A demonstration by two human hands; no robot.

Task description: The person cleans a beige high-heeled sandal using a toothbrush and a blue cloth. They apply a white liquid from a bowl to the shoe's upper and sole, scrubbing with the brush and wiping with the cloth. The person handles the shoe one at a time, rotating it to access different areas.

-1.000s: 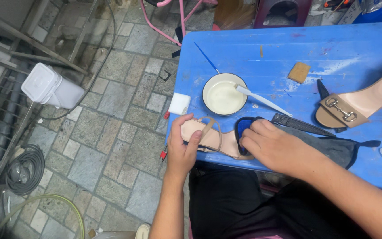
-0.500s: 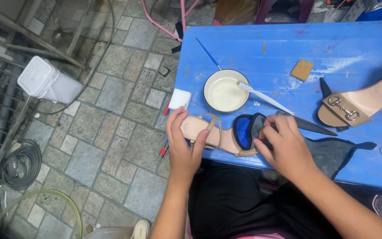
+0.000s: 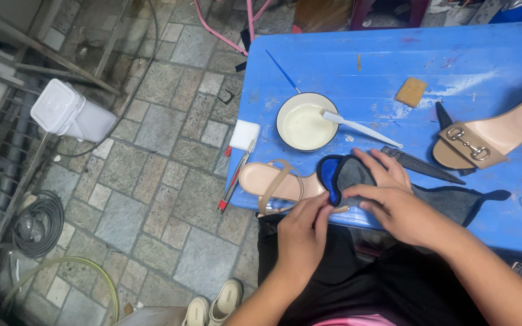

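- Here, a white square tub [image 3: 70,111] is being seen on the stone floor left of the blue bench [image 3: 484,54], with a small white block [image 3: 244,134] at the bench's left edge.
- The left hand [image 3: 300,232] is being reached up from the lap, its fingers bent and pinched on the heel end of a beige sandal sole [image 3: 273,181] at the bench's near edge.
- The right hand [image 3: 394,202] is being laid across a grey pad with blue trim [image 3: 342,175], fingers curled and pressing it just beside the sole.
- A white bowl [image 3: 306,124] holding a white brush [image 3: 357,125] is being kept behind them.
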